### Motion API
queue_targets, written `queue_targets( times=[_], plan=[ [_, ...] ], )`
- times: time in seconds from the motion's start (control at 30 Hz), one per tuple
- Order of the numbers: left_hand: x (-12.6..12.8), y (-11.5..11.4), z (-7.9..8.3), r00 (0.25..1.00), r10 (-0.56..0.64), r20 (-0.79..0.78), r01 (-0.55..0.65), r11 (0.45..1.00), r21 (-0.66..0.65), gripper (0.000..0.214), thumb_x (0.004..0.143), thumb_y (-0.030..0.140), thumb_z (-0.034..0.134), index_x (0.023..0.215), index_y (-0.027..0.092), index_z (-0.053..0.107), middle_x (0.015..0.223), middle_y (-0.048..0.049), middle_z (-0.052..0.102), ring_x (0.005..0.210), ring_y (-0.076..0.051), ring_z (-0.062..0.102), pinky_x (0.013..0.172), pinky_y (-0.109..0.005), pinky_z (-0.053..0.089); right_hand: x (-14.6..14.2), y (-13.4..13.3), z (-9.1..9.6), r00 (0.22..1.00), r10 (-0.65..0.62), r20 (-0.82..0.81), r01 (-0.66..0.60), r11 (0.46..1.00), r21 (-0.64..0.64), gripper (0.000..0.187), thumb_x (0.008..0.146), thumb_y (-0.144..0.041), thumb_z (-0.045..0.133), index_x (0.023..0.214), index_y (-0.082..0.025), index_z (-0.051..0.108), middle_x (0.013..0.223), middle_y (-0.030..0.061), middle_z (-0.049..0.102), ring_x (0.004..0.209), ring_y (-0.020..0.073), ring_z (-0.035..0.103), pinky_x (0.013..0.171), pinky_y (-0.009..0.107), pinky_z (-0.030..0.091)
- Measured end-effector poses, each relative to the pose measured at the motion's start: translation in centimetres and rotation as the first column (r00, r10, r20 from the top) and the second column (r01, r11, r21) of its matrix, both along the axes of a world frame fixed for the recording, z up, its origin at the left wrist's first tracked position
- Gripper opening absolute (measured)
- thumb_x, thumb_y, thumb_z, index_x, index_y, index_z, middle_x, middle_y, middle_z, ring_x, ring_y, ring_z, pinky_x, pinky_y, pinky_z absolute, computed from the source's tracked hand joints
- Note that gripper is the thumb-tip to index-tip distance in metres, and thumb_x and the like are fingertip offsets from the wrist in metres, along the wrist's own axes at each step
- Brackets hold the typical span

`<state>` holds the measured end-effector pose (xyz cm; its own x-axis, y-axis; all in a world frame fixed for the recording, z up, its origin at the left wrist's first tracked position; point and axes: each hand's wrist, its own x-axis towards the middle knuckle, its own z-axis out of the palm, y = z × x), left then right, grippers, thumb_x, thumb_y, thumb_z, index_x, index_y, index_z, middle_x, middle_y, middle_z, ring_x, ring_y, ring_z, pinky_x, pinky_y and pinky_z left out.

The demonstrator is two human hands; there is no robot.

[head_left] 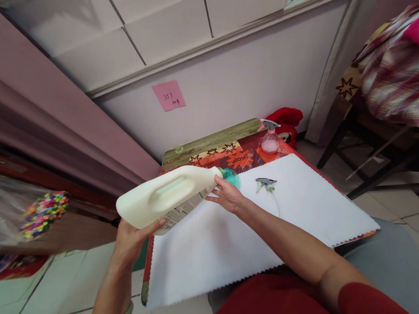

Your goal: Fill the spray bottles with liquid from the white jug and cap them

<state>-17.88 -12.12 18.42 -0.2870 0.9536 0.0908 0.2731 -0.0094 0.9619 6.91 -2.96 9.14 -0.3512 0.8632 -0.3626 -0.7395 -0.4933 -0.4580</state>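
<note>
A large cream plastic jug [165, 199] with a moulded handle is tilted on its side above the left edge of the small table. My left hand [131, 239] is wrapped under its base. My right hand [228, 194] is closed round a small teal bottle [232, 177] at the jug's mouth. The jug's spout meets the teal bottle's opening. A loose grey and green spray head [266, 184] with its thin tube lies on the white cloth [247, 234] just right of my right hand.
A pink spray bottle [270, 139] stands at the table's far corner, by a red soft toy [285, 119]. A pink note [168, 95] is stuck on the wall. A chair [381, 152] heaped with clothes stands at right. A bag of coloured beads [43, 211] lies left.
</note>
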Motion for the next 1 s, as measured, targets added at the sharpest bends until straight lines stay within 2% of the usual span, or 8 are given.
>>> queue_targets(
  times=[0.37,0.63,1.0],
  plan=[
    [0.38,0.03,0.19,1.000,0.026,-0.017,-0.026,1.000,-0.014,0.088,0.048,0.027,0.096,0.129,0.015,0.065,0.129,-0.0140,0.068,0.119,-0.036,0.063,0.099,-0.047,0.056,-0.02,0.02,-0.14,1.000,-0.002,0.004,0.002,1.000,0.004,0.020,0.089,-0.040,0.067,0.103,-0.026,0.063,0.121,0.0034,0.064,0.100,0.0204,0.066,0.101,0.056,0.052],
    [0.14,0.00,-0.03,1.000,-0.003,0.006,0.003,1.000,-0.002,0.086,0.050,0.024,0.095,0.130,0.019,0.065,0.133,-0.0115,0.067,0.120,-0.034,0.064,0.101,-0.046,0.055,0.00,0.01,-0.10,1.000,-0.006,0.002,0.006,1.000,0.000,0.020,0.090,-0.039,0.067,0.104,-0.026,0.063,0.120,0.0036,0.065,0.101,0.0207,0.066,0.101,0.056,0.052],
    [-0.10,-0.06,-0.09,1.000,-0.003,0.004,0.003,1.000,-0.006,0.086,0.051,0.021,0.095,0.132,0.019,0.064,0.135,-0.0125,0.066,0.121,-0.035,0.063,0.102,-0.046,0.055,0.04,-0.03,0.09,1.000,-0.001,0.002,0.001,1.000,-0.001,0.019,0.093,-0.039,0.063,0.106,-0.025,0.063,0.128,0.0039,0.060,0.099,0.0199,0.065,0.102,0.057,0.052]
  ],
)
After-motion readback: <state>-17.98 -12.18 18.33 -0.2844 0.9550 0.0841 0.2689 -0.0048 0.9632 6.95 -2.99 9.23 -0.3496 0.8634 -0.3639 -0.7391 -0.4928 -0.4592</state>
